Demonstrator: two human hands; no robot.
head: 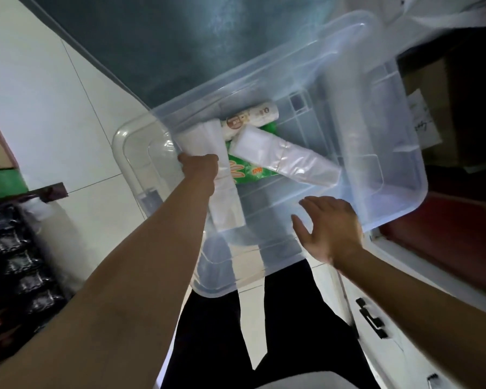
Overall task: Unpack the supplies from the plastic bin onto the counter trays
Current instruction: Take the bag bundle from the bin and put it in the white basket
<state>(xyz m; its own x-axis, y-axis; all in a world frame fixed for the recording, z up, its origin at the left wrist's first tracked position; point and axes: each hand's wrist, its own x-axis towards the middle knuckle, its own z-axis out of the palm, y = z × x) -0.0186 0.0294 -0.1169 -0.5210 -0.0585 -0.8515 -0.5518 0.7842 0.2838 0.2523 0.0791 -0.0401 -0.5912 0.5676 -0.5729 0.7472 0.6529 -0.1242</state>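
1. My left hand is curled into a fist inside the clear plastic bin, its fingers wrapped round a white bundle of folded plastic bags near the bundle's middle; the bundle's lower end hangs below my wrist.
2. My right hand is open and holds nothing — fingers spread apart, thumb stuck out to the left, palm facing the bin's near wall. Whether it touches that wall I cannot tell.
3. Just right of my left hand, on the bin floor, lies a second white bag bundle, slanting down to the right.
4. Under both bundles is a green packet with yellow and red printing, partly covered.
5. Behind them lies a white roll with a brown label, with something green poking out beside it.
6. The bin itself is tilted, its rounded rim at the left over pale floor tiles.
7. Below the bin are my dark trouser legs; at the far left, dark shelving — blurred, its contents unclear.
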